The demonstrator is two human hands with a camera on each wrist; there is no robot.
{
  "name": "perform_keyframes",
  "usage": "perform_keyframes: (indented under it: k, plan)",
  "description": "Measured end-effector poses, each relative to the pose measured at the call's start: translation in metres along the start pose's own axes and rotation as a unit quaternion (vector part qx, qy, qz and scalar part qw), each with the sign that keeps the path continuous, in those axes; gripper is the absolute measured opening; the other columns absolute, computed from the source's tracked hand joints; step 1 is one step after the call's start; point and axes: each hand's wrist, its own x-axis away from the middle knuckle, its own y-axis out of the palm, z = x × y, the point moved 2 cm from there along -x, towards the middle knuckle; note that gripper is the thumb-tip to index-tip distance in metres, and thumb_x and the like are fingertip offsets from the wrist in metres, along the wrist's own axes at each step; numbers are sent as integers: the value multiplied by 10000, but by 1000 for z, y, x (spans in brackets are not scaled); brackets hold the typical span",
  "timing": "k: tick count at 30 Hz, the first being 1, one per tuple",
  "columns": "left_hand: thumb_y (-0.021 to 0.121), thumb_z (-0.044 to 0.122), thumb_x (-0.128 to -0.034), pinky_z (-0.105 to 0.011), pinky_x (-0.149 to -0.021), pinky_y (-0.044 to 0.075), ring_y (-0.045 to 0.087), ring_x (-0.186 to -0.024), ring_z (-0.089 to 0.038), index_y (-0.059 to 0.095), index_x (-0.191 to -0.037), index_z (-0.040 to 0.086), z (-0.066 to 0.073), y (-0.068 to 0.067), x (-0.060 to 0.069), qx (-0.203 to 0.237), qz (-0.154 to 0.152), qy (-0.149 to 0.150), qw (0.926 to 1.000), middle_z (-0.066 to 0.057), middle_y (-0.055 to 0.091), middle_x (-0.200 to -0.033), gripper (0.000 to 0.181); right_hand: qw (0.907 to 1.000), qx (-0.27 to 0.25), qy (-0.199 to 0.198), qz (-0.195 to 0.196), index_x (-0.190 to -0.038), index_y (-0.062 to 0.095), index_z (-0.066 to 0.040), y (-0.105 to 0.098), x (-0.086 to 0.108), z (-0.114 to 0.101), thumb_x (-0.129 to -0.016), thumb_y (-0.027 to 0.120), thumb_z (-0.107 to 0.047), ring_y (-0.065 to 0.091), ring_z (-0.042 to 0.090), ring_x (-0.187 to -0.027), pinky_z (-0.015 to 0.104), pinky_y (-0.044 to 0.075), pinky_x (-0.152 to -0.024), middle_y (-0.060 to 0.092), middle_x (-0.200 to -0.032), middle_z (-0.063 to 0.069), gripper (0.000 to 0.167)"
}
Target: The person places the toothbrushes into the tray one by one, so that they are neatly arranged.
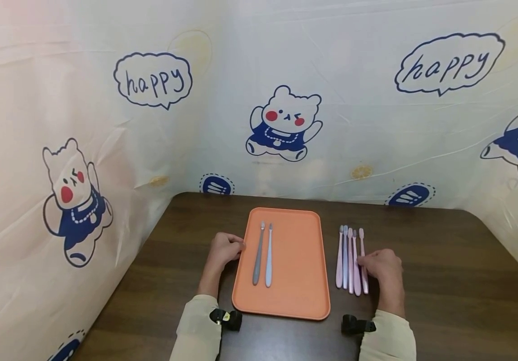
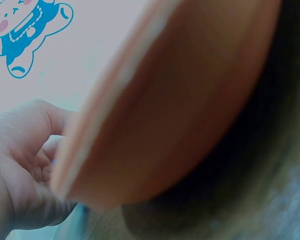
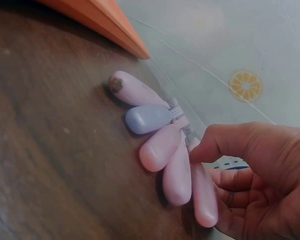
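An orange tray (image 1: pixel 295 260) lies on the table, carrying a grey toothbrush (image 1: pixel 259 253) and a light blue toothbrush (image 1: pixel 269 255) side by side. My left hand (image 1: pixel 226 250) holds the tray's left rim; in the left wrist view the tray edge (image 2: pixel 155 115) hides part of the fingers. To the tray's right, several pink toothbrushes and a blue toothbrush (image 3: pixel 149 119) lie in a close row, bristle ends away from me. My right hand (image 1: pixel 381 265) pinches the rightmost pink toothbrush (image 3: pixel 205 200) between thumb and fingers, its handle end slightly apart from the others.
The dark wooden table (image 1: pixel 448 265) reaches back to a printed curtain (image 1: pixel 358 130) with bears and "happy" bubbles. More curtain hangs along the left and right sides. Black wrist straps (image 1: pixel 358 325) sit over both sleeves.
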Motion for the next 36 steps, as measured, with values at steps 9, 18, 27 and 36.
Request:
perform_keyframes:
  k: [9, 18, 27, 36]
  plan:
    - [701, 84, -844, -297, -673, 623, 691, -732, -123, 791, -966, 5, 0, -1, 1, 22, -6, 75, 10000, -164, 749, -1006, 170, 10000, -22, -14, 11, -910, 742, 20, -4, -1, 1, -923, 661, -360, 595, 287, -808, 320, 450, -606, 652, -808, 135, 389]
    - [704, 86, -850, -296, -673, 623, 692, -741, -123, 791, -964, 8, 1, -1, 1, -10, -11, 53, 10000, -163, 746, -1018, 164, 9987, -490, -116, 10, -1077, 733, 59, -6, -4, 3, -927, 648, -320, 612, 195, -792, 272, 454, -628, 674, -746, 30, 416]
    - [707, 101, -852, -299, -690, 626, 694, -760, -142, 794, -976, 22, 3, -1, 2, -17, -16, -33, 10000, -151, 745, -1017, 171, 9867, -1573, -396, -120, -1293, 618, 115, -3, -6, -1, -965, 644, -193, 627, 86, -779, 189, 567, -673, 679, -1088, 190, 451]
    - [688, 89, -865, -304, -689, 625, 705, -764, -125, 796, -995, 13, -1, 0, 1, 102, -90, 160, 9998, -182, 748, -1065, 185, 9782, -1937, -719, -205, -1319, 598, 121, 3, -2, -17, -975, 656, -150, 629, 30, -783, 183, 586, -711, 700, -1074, 134, 442]
